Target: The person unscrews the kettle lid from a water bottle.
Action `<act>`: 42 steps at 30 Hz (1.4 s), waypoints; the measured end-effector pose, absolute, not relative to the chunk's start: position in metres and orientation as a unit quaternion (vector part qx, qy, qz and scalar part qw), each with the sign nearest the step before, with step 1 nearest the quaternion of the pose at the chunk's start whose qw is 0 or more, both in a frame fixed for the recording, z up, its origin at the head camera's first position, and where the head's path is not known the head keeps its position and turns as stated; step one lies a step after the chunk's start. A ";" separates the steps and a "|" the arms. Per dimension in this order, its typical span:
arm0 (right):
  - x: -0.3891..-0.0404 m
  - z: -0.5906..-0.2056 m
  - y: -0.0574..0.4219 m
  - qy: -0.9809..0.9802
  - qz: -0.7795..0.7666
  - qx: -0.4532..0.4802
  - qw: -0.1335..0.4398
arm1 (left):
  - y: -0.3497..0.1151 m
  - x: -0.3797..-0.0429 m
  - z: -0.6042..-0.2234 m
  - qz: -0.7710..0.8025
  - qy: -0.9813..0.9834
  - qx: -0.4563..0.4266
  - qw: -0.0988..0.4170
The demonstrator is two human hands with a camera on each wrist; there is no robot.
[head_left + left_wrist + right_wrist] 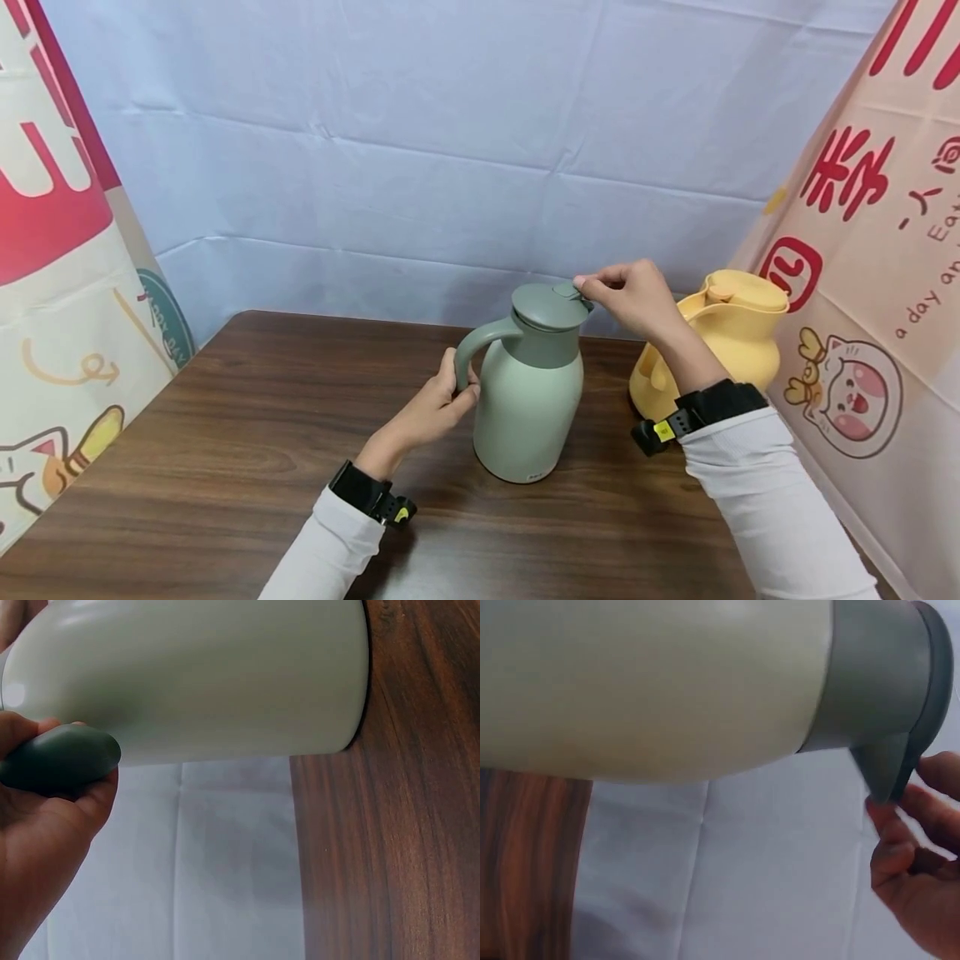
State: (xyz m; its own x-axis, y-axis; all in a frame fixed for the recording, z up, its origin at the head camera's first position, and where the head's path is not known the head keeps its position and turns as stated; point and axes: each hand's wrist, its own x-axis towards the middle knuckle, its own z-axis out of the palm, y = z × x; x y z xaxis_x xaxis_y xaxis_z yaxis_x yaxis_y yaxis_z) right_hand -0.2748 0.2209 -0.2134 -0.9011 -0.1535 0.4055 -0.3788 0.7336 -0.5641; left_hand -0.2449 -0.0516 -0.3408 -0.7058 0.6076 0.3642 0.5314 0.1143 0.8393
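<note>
A pale green thermos jug (528, 408) stands upright on the wooden table, its darker green lid (551, 306) in place. My left hand (431, 406) grips the jug's handle (468, 346) from the left; in the left wrist view the fingers curl round the handle's lower end (64, 757). On the other side, my right hand (633, 296) pinches the tip of the spout and lid edge. The right wrist view has the fingertips (885, 814) at the spout (885, 765), though their exact contact is partly hidden.
A yellow jug (738, 350) with a lid stands to the right, partly behind my right forearm. The brown table (247, 417) ends at a pale cloth backdrop (360, 167). Printed curtains (847, 317) hang at both sides.
</note>
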 end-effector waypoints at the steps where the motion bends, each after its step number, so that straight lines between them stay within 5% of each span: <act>1: -0.275 -0.211 0.219 -0.922 0.319 0.139 0.169 | -0.052 -0.242 -0.337 0.546 0.745 0.381 0.038; 23: -0.284 -0.188 0.168 -0.954 0.260 0.117 0.092 | -0.051 -0.236 -0.329 0.554 0.740 0.380 0.039; 42: -0.291 -0.185 0.162 -0.937 0.281 0.206 0.031 | -0.051 -0.237 -0.329 0.553 0.738 0.384 0.036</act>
